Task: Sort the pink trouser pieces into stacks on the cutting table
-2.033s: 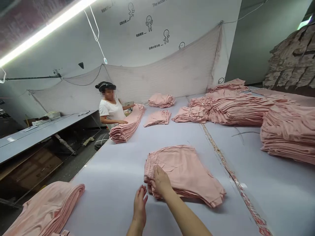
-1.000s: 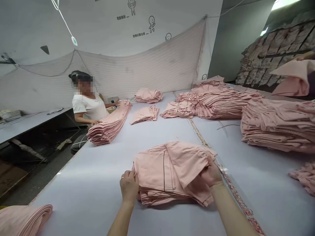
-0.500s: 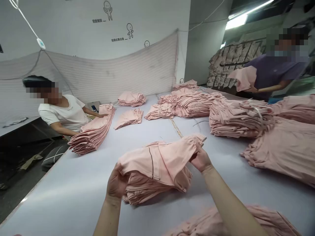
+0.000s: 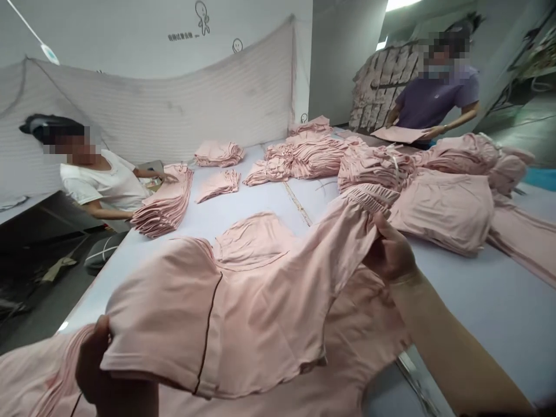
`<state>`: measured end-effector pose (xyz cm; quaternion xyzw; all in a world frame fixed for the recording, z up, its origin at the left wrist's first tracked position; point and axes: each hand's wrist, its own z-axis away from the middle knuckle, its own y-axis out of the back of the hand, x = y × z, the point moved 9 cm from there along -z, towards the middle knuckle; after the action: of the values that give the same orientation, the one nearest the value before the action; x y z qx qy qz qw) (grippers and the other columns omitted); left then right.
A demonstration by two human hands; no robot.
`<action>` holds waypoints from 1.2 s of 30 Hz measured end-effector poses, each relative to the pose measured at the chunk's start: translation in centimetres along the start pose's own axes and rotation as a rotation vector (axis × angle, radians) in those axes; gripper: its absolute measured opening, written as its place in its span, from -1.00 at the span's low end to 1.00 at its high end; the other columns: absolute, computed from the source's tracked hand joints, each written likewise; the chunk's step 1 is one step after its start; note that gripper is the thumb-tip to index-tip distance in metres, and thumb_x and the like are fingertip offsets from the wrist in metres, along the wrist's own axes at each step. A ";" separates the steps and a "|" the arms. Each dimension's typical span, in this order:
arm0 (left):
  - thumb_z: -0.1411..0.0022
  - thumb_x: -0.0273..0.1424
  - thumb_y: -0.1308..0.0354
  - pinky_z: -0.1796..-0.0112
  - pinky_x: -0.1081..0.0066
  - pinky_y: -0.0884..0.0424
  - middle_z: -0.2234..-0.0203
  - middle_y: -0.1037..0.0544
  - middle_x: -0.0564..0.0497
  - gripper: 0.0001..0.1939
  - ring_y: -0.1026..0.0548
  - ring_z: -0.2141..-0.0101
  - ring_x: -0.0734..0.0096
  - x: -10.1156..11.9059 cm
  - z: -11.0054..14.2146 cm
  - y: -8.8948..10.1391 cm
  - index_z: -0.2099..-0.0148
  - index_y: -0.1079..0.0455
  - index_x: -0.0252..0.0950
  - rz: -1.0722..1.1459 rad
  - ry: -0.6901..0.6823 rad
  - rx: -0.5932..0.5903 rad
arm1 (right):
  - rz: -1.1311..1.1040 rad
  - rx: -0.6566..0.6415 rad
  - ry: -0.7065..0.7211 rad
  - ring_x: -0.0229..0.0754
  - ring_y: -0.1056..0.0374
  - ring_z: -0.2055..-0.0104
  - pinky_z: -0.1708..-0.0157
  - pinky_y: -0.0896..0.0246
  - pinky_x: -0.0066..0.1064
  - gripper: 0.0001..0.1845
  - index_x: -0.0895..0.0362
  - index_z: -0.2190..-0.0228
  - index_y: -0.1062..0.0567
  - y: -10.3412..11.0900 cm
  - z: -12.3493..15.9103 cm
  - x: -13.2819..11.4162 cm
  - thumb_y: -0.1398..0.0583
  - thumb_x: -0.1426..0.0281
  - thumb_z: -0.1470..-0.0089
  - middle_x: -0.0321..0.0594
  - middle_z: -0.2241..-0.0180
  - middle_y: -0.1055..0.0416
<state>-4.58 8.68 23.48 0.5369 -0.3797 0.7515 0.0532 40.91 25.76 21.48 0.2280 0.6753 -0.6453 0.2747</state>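
Observation:
A pair of pink shorts (image 4: 260, 324) with a gathered waistband and dark piping is stretched between my two hands, close to the camera. My left hand (image 4: 98, 365) grips the leg hem at the lower left. At the right, my right hand (image 4: 393, 252) is closed on the waistband end. Beneath and behind the shorts lies more pink fabric (image 4: 365, 318), partly hidden by them. Another pink piece (image 4: 254, 234) shows on the table just beyond. A layered pink stack (image 4: 35, 370) sits at the lower left beside my left hand.
Bundles of pink garments (image 4: 321, 153) line the far side of the pale table (image 4: 469, 307). A folded pile (image 4: 443, 208) lies to the right. At the left, a person in white (image 4: 104, 179) touches a stack (image 4: 167, 202). A person in purple (image 4: 434, 98) handles a pink piece opposite.
The shorts have come up off the small pile, nearer the camera, and are spread wider between my hands. My view has shifted right. The person in purple has lowered a pink piece.

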 end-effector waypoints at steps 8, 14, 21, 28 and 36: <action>-0.05 -0.09 -0.07 0.17 0.44 -0.44 0.49 -0.53 0.15 -0.67 -0.47 0.21 0.40 -5.5 3.4 10.0 0.26 -0.33 -0.23 -0.065 0.159 0.024 | 0.024 0.144 -0.141 -0.20 -0.42 0.02 -0.07 -0.27 -0.32 -0.69 0.02 0.12 -0.49 8.0 9.3 4.1 -0.04 0.25 -0.21 -0.28 0.16 -0.55; -0.08 -0.10 0.00 -0.14 0.41 -0.21 0.34 -0.61 0.21 -0.69 -0.38 -0.03 0.39 -3.5 5.2 11.3 0.29 -0.39 -0.18 -0.002 0.025 0.082 | -0.011 0.191 0.000 -0.22 -0.38 -0.03 -0.10 -0.24 -0.29 -0.67 -0.01 0.11 -0.49 9.5 11.2 1.6 0.02 0.28 -0.24 -0.34 0.14 -0.55; 0.02 -0.18 -0.05 -0.06 0.36 -0.33 0.31 -0.63 0.06 -0.63 -0.41 -0.04 0.31 -10.6 3.9 16.7 0.16 -0.42 -0.17 0.051 0.304 0.135 | -0.051 0.318 -0.173 -0.19 -0.41 0.00 -0.10 -0.23 -0.16 -0.66 0.04 0.14 -0.51 15.5 11.7 4.7 0.03 0.34 -0.23 -0.26 0.21 -0.57; -0.01 -0.40 0.01 -0.17 0.14 -0.20 0.26 -0.63 -0.02 -0.61 -0.41 -0.04 0.21 -17.4 3.5 22.2 0.08 -0.44 -0.25 0.017 0.467 0.166 | 0.035 0.300 -0.080 -0.18 -0.33 -0.10 -0.18 -0.13 -0.20 -0.72 0.02 0.15 -0.52 20.9 10.9 5.9 -0.14 0.29 -0.11 -0.28 0.09 -0.53; -0.10 -0.44 0.04 -0.14 0.15 -0.26 0.33 -0.63 0.02 -0.67 -0.44 0.00 0.25 -14.5 1.3 26.5 0.14 -0.48 -0.24 0.015 0.502 0.285 | 0.198 0.386 0.106 -0.14 -0.39 -0.02 -0.12 -0.23 -0.29 -0.70 0.05 0.26 -0.56 21.4 9.9 3.6 -0.35 0.32 0.13 -0.28 0.21 -0.57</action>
<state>-10.46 -6.08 -2.21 0.3332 -0.2493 0.9070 0.0641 53.23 17.11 2.96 0.3751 0.5270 -0.7197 0.2521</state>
